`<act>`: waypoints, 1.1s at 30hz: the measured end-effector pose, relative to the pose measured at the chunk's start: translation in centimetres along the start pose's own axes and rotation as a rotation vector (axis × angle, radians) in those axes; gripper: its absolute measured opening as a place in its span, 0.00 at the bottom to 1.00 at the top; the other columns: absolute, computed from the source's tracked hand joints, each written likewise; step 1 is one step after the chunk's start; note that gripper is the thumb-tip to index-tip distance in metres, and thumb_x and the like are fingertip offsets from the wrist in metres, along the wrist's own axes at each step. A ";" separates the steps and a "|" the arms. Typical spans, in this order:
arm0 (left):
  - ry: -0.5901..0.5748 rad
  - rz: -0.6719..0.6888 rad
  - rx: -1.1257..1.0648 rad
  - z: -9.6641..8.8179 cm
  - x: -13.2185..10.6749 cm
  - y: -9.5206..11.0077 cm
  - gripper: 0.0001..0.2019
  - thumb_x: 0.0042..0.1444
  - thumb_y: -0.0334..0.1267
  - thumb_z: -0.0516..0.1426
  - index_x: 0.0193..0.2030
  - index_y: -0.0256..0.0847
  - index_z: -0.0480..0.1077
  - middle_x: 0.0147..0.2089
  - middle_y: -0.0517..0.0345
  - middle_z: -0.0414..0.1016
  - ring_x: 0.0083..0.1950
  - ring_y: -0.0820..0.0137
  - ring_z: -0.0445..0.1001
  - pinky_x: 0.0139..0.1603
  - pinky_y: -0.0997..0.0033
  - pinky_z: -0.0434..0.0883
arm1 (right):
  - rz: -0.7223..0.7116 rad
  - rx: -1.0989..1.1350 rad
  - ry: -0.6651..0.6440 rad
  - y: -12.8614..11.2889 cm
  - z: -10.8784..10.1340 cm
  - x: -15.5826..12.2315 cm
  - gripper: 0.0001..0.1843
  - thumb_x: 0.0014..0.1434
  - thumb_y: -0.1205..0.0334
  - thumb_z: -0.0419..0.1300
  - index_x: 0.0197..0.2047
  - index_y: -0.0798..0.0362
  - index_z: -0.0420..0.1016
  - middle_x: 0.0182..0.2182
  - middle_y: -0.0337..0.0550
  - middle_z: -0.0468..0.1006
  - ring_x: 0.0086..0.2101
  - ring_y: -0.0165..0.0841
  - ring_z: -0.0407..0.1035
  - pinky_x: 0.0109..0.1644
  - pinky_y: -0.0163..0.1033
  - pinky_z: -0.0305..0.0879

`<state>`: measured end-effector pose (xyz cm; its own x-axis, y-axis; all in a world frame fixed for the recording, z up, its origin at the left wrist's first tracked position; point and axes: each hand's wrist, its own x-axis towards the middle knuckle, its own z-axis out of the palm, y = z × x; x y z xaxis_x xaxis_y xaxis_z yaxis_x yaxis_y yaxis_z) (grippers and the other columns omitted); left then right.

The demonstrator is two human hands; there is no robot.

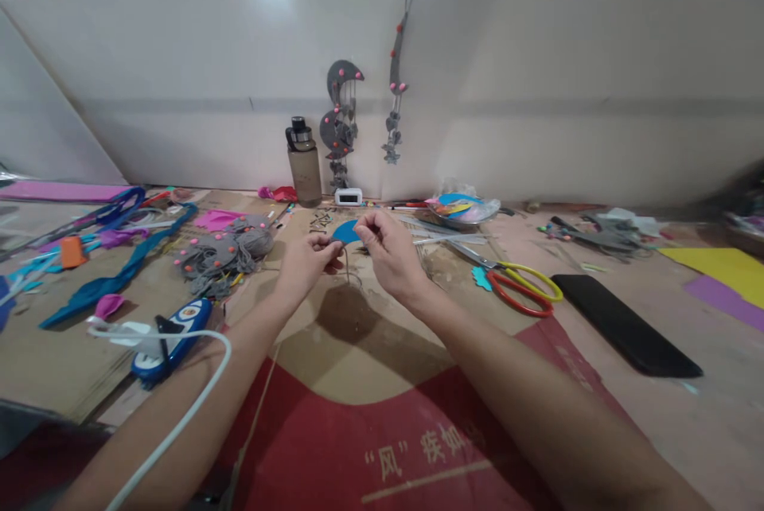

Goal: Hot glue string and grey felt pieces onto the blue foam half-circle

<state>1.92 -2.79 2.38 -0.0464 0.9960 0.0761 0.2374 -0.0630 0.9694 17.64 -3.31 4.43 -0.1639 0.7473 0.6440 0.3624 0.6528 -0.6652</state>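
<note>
My left hand point(307, 263) and my right hand point(387, 252) meet above the middle of the table, both pinched. Between them is a small blue felt piece point(344, 232), half-round, with a thin grey thread point(347, 266) hanging down from it. The right fingers pinch the blue piece's right edge; the left fingertips pinch at its lower left, where the thread starts. A pile of grey felt shapes with pink beads point(224, 256) lies to the left of my left hand.
Red and yellow scissors point(519, 284) and a black flat case point(624, 324) lie right. A blue glue gun point(173, 340) with white cable sits near left. A water bottle point(303, 162), small clock point(348, 196) and hanging grey felt moons point(340, 117) stand by the white back wall.
</note>
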 end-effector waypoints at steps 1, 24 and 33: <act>0.010 -0.012 -0.058 -0.3 0.4 -0.2 0.13 0.44 0.45 0.62 0.28 0.35 0.72 0.22 0.55 0.74 0.22 0.72 0.72 0.24 0.74 0.67 | -0.011 0.009 -0.030 -0.2 0.1 -0.1 0.11 0.63 0.60 0.48 0.30 0.53 0.65 0.29 0.39 0.67 0.32 0.31 0.61 0.38 0.36 0.56; 0.149 -0.017 -0.486 -1.8 2.5 -1.8 0.11 0.43 0.39 0.64 0.29 0.34 0.71 0.26 0.57 0.74 0.22 0.78 0.71 0.21 0.81 0.66 | 0.484 -0.835 -0.405 6.8 -3.7 -2.2 0.13 0.53 0.59 0.58 0.37 0.60 0.75 0.36 0.62 0.76 0.37 0.44 0.71 0.40 0.43 0.63; 0.157 -0.036 -0.423 -1.7 2.6 -2.5 0.12 0.41 0.41 0.65 0.27 0.34 0.71 0.25 0.57 0.74 0.22 0.78 0.70 0.21 0.80 0.66 | 0.658 -0.306 -0.100 8.6 -3.8 -1.5 0.18 0.49 0.63 0.53 0.45 0.55 0.68 0.31 0.46 0.75 0.28 0.35 0.70 0.31 0.37 0.64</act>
<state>-0.42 -0.13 0.54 -0.2014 0.9785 0.0436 -0.1831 -0.0813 0.9797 24.47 0.68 -0.79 0.0985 0.9901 0.1003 0.6521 0.0119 -0.7580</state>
